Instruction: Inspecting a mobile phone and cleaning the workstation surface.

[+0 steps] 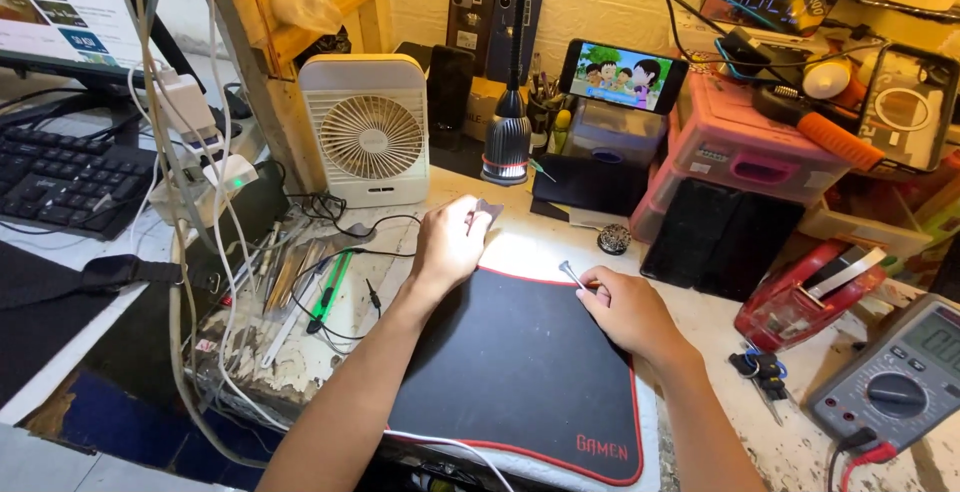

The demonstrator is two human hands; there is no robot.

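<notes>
Tweezers [571,273] in right hand [625,308], tips pointing up-left

Black, red-edged mat [520,372]; white fan [365,132]

The left hand [450,242] pinches a small grey piece [486,211] above the black mat [520,372], and the right hand [628,309] nearby holds thin tweezers [572,274].

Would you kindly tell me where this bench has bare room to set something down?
The black mat is bare between the left hand and right hand, and toward its near edge. It is crowded left by the tools and right by the multimeter.
</notes>
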